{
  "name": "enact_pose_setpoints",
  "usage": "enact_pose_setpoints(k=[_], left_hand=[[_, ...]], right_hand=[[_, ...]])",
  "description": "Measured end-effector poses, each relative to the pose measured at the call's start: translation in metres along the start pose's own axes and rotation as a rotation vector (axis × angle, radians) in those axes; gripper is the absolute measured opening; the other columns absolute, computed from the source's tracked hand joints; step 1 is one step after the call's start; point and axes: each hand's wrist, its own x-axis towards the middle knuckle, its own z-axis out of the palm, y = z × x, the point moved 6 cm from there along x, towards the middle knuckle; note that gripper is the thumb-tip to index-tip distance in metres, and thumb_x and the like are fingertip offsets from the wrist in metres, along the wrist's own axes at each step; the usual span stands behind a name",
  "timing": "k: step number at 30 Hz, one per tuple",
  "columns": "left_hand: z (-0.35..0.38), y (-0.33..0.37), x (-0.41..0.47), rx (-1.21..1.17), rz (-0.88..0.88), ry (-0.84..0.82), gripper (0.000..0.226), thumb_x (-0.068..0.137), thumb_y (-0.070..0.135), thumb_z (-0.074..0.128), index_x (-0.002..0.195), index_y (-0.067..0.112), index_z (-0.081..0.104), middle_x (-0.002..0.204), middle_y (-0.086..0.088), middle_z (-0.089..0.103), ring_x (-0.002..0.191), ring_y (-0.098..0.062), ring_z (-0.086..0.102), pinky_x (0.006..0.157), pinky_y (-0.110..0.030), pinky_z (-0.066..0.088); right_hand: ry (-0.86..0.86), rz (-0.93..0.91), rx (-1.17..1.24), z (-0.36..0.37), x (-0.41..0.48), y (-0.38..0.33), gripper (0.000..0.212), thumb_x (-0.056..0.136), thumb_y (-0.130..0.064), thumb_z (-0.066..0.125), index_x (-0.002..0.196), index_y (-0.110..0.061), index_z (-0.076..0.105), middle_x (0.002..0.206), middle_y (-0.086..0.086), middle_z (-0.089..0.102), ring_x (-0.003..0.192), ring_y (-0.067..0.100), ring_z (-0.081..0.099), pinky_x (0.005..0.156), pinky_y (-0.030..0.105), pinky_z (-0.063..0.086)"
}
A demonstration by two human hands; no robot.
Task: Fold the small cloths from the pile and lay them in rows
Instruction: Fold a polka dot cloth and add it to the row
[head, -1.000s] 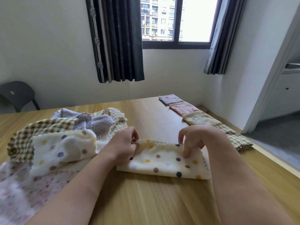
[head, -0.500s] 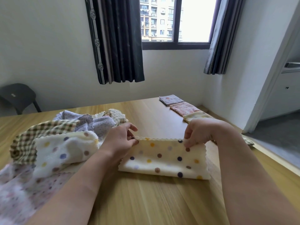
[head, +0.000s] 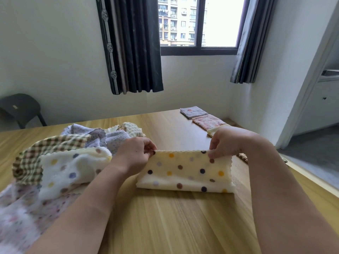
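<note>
A cream cloth with coloured dots (head: 185,173) lies folded in half on the wooden table (head: 165,226), its fold toward me. My left hand (head: 134,154) pinches its far left corner and my right hand (head: 227,143) pinches its far right corner, lifting the far edge slightly. The pile of unfolded cloths (head: 60,162) sits at the left: checked, lilac, dotted and pink ones. A row of folded cloths runs along the right: a lilac one (head: 193,112), a pink one (head: 209,121), a cream one (head: 213,130) partly behind my right hand, a checked one mostly hidden by my right arm.
The table's right edge (head: 311,178) drops to a grey floor by a doorway. A dark stool (head: 20,107) stands at the far left by the wall. Dark curtains (head: 132,44) flank the window behind the table.
Both hands raised the cloth's far edge and pulled the corners apart, from pressing down on it to pinching it taut; the cloth now lies straighter.
</note>
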Motion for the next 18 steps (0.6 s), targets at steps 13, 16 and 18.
enact_pose_setpoints(k=[13,16,18], left_hand=[[-0.024,0.009,0.001,0.169,-0.068,-0.080,0.023,0.087,0.009,0.062,0.087,0.028,0.075,0.082,0.012,0.068,0.076,-0.009,0.063,0.063,-0.026,0.052],[-0.027,0.010,0.000,0.104,-0.105,-0.067,0.020,0.091,0.006,0.057,0.089,0.021,0.070,0.083,0.001,0.071,0.062,-0.012,0.067,0.050,-0.027,0.052],[-0.030,0.011,-0.001,0.033,-0.133,-0.061,0.018,0.093,0.005,0.053,0.091,0.018,0.066,0.078,-0.005,0.073,0.057,-0.015,0.071,0.051,-0.035,0.058]], right_hand=[[-0.026,0.024,0.055,-0.018,-0.020,-0.004,0.017,0.082,-0.021,0.081,0.074,-0.034,0.072,0.077,-0.011,0.069,0.061,0.006,0.062,0.055,0.019,0.048],[-0.007,0.017,0.036,-0.022,-0.023,-0.007,0.016,0.085,-0.024,0.076,0.076,-0.034,0.069,0.088,-0.010,0.071,0.077,0.015,0.071,0.065,0.025,0.057],[0.017,0.004,0.046,-0.025,-0.025,-0.008,0.013,0.088,-0.023,0.072,0.079,-0.032,0.068,0.093,-0.007,0.071,0.083,0.020,0.073,0.069,0.028,0.060]])
